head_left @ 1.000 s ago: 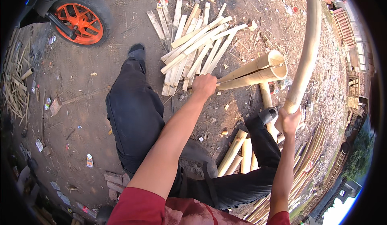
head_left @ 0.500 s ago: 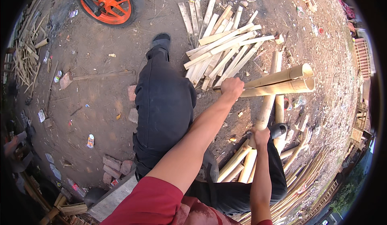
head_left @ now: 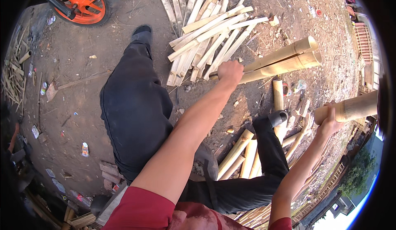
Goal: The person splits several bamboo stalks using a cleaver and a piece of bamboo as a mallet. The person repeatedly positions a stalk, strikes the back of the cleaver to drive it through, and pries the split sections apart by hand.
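My left hand (head_left: pixel 231 72) is closed round the dark handle of a knife (head_left: pixel 213 76). Its blade runs into the split of a bamboo culm (head_left: pixel 284 67), whose two halves gape toward the right end. Out at the right, my right hand (head_left: pixel 330 123) grips a thick, round bamboo length (head_left: pixel 354 107), raised and apart from the split culm. Its far end runs off at the dark rim of the picture. Most of the knife's blade is hidden between the bamboo halves and behind my left hand.
A pile of bamboo slats (head_left: pixel 210 36) lies ahead on the dirt. Uncut bamboo poles (head_left: pixel 237 153) lie beside my bent right leg, with another pole (head_left: pixel 279 96) beyond my right foot. A motorcycle wheel (head_left: pixel 80 3) with orange spokes stands far left. Bricks (head_left: pixel 110 173) lie at lower left.
My right hand has lifted the thick bamboo length off to the right, away from the pole beside it. My left hand still holds the knife in the split culm. The view has shifted rightward.
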`<state>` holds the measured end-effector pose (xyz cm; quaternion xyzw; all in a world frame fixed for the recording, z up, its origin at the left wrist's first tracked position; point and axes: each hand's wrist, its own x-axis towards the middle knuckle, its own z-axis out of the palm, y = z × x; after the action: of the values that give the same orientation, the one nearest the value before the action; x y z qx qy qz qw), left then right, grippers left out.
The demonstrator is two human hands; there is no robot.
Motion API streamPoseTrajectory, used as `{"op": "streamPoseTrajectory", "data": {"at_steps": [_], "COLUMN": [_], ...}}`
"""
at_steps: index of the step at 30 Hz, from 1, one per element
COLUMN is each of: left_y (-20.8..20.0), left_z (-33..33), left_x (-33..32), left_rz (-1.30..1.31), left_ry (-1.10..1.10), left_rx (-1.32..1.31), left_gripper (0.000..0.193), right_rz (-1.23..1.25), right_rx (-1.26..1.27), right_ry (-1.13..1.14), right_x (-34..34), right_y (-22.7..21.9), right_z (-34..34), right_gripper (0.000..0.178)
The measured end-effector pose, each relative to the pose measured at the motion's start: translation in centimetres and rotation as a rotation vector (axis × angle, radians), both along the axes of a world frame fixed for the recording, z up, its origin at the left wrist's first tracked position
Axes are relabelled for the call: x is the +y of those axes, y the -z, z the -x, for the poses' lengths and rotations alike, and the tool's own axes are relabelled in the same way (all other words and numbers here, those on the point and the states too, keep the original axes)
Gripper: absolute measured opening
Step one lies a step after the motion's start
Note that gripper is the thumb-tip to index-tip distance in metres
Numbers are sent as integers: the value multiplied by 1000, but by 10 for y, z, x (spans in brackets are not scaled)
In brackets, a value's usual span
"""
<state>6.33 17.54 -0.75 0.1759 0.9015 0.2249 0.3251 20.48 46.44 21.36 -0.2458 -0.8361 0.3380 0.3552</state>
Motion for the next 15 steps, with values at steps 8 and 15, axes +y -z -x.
{"op": "streamPoseTrajectory", "data": {"at_steps": [8, 15], "left_y": [54, 40], "left_z": [-22, -24], "left_x": [10, 5], "left_rz": [13, -18], "left_ry": [14, -89], "left_rx": [-48, -113], "left_gripper": [20, 23], "right_rz": [484, 160], "right_rx": [-1090, -677], "right_ry": [60, 88], "right_x": [-80, -19], "right_y": [225, 76], "right_z": [-104, -62], "right_gripper": [38, 39]}}
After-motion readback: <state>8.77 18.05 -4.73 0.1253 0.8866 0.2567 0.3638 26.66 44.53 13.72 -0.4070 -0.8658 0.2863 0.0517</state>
